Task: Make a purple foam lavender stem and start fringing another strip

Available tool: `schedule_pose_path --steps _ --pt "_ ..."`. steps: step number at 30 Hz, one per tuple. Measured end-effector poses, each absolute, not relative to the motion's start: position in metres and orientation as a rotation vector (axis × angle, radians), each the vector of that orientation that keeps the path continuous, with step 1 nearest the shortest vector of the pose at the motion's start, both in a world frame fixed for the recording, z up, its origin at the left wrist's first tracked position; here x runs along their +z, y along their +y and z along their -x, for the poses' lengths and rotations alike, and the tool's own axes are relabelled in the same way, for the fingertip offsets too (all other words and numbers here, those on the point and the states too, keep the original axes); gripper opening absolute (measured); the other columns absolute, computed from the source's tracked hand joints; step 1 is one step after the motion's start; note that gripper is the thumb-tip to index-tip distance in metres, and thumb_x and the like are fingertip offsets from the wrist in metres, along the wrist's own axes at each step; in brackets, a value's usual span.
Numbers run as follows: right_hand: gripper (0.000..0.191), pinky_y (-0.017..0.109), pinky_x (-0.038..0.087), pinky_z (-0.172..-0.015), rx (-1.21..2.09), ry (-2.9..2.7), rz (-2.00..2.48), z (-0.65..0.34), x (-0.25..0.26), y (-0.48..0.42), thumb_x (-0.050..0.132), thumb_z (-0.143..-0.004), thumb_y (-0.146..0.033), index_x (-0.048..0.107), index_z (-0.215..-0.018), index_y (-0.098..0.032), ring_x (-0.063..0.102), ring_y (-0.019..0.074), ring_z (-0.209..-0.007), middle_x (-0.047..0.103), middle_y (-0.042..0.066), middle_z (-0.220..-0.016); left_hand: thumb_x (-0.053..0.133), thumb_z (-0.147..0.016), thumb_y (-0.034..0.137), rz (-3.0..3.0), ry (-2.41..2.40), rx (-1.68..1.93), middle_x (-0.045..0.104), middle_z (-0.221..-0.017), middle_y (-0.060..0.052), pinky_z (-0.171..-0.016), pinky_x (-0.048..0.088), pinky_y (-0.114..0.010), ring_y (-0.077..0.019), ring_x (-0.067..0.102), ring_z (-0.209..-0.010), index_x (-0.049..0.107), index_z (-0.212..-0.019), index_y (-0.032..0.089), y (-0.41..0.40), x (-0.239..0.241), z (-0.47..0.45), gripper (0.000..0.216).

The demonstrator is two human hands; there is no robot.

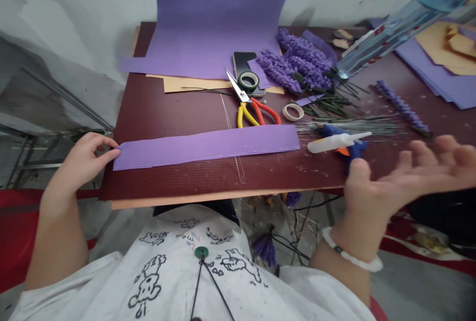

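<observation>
A long purple paper strip (208,147) lies flat along the front of the dark red table, with a line of what looks like glue along its near edge. My left hand (91,157) pinches the strip's left end between thumb and fingers. Raised over the table's right front, my right hand (401,177) has its fingers spread and holds nothing. Close to it, a white squeeze bottle (329,143) with a pointed nozzle rests on its side, partly over a blue glue gun (357,150). A thin wire (238,170) passes beneath the strip.
Scissors (243,100), green tape (248,81), a phone (243,61) and a white tape roll (293,112) lie behind the strip. Purple flower stems (297,61) are bunched farther back. A large purple sheet (219,19) leans on the wall; a clear blue bottle (401,28) stands right.
</observation>
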State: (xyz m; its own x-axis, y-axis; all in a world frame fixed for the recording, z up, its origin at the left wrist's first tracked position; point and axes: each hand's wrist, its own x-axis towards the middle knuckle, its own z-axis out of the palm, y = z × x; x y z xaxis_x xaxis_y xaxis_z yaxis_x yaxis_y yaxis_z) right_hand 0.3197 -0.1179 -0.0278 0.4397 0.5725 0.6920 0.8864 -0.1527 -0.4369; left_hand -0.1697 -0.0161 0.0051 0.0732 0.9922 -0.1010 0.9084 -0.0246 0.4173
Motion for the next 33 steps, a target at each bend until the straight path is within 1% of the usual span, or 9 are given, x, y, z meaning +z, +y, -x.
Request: schedule_pose_path --steps 2,5,8,10,13,18,23,28,33 --pt "0.065 0.042 0.052 -0.090 -0.525 -1.227 1.749 -0.307 -0.018 -0.121 0.053 -0.070 -0.018 0.033 -0.127 -0.041 0.058 0.0233 -0.112 0.048 0.009 -0.133 0.058 -0.081 0.031 -2.003 1.887 0.313 0.051 -0.087 -0.002 -0.065 0.038 -0.022 -0.0152 0.049 -0.084 0.064 -0.087 0.017 -0.016 0.005 0.169 0.017" --pt "0.028 0.039 0.055 -0.075 -0.369 -1.305 1.852 -0.291 -0.005 -0.114 0.051 -0.080 -0.027 0.057 -0.108 -0.028 0.066 0.0236 -0.088 0.064 0.010 -0.106 0.057 -0.081 0.032 -2.028 1.883 0.323 0.054 -0.089 -0.001 -0.065 0.037 -0.021 -0.0145 0.049 -0.084 0.063 -0.085 0.017 -0.018 0.005 0.168 0.017" --pt "0.033 0.037 0.055 -0.073 0.001 -1.470 2.027 -0.284 0.004 -0.094 0.047 -0.084 -0.026 0.058 -0.114 -0.021 0.067 0.0203 -0.071 0.070 0.009 -0.100 0.058 -0.082 0.034 -1.928 1.959 0.320 0.059 -0.090 0.001 -0.064 0.036 -0.022 -0.0107 0.047 -0.071 0.062 -0.086 0.017 -0.021 0.005 0.168 0.018" --pt "0.038 0.038 0.052 -0.082 0.150 -1.615 2.139 -0.280 0.007 -0.078 0.044 -0.084 -0.022 0.056 -0.119 -0.018 0.068 0.0221 -0.080 0.069 0.012 -0.106 0.059 -0.081 0.035 -1.818 2.022 0.332 0.061 -0.088 0.002 -0.064 0.037 -0.022 -0.0092 0.045 -0.063 0.062 -0.089 0.018 -0.022 0.005 0.168 0.019" --pt "0.042 0.041 0.046 -0.093 0.192 -1.755 2.367 -0.276 0.009 -0.056 0.037 -0.087 -0.018 0.054 -0.124 -0.009 0.064 0.0292 -0.103 0.066 0.021 -0.112 0.060 -0.079 0.034 -1.754 2.014 0.419 0.063 -0.090 0.001 -0.067 0.038 -0.023 -0.0106 0.049 -0.069 0.062 -0.093 0.018 -0.023 0.003 0.169 0.022" --pt "0.045 0.047 0.047 -0.085 0.181 -1.759 2.659 -0.271 0.008 -0.037 0.034 -0.087 -0.017 0.051 -0.127 -0.007 0.064 0.0345 -0.099 0.067 0.024 -0.105 0.062 -0.079 0.034 -1.714 1.949 0.555 0.063 -0.090 -0.001 -0.071 0.040 -0.024 -0.0125 0.054 -0.078 0.061 -0.099 0.016 -0.024 0.003 0.170 0.027" --pt "0.048 0.042 0.045 -0.083 0.333 -1.704 2.692 -0.276 0.014 -0.031 0.043 -0.086 -0.025 0.048 -0.131 -0.010 0.060 0.0340 -0.105 0.065 0.021 -0.109 0.064 -0.079 0.030 -1.640 1.856 0.678 0.061 -0.082 0.003 -0.071 0.042 -0.023 -0.0097 0.053 -0.074 0.061 -0.102 0.015 -0.027 0.005 0.169 0.028" --pt "0.041 0.033 0.044 -0.069 0.460 -1.655 2.450 -0.284 0.022 -0.032 0.059 -0.076 -0.021 0.058 -0.117 -0.016 0.061 0.0221 -0.074 0.067 0.007 -0.081 0.068 -0.076 0.025 -1.508 1.753 0.846 0.061 -0.074 0.004 -0.062 0.046 -0.021 -0.0064 0.054 -0.064 0.063 -0.096 0.015 -0.026 0.013 0.162 0.023" --pt "0.035 0.027 0.041 -0.044 0.979 -1.498 1.953 -0.271 0.033 -0.035 0.065 -0.068 -0.020 0.059 -0.103 -0.020 0.051 0.0137 -0.042 0.057 -0.004 -0.053 0.070 -0.072 0.017 -1.452 1.526 1.047 0.059 -0.061 0.006 -0.044 0.044 -0.017 -0.0038 0.051 -0.048 0.063 -0.089 0.015 -0.023 0.024 0.138 0.020"
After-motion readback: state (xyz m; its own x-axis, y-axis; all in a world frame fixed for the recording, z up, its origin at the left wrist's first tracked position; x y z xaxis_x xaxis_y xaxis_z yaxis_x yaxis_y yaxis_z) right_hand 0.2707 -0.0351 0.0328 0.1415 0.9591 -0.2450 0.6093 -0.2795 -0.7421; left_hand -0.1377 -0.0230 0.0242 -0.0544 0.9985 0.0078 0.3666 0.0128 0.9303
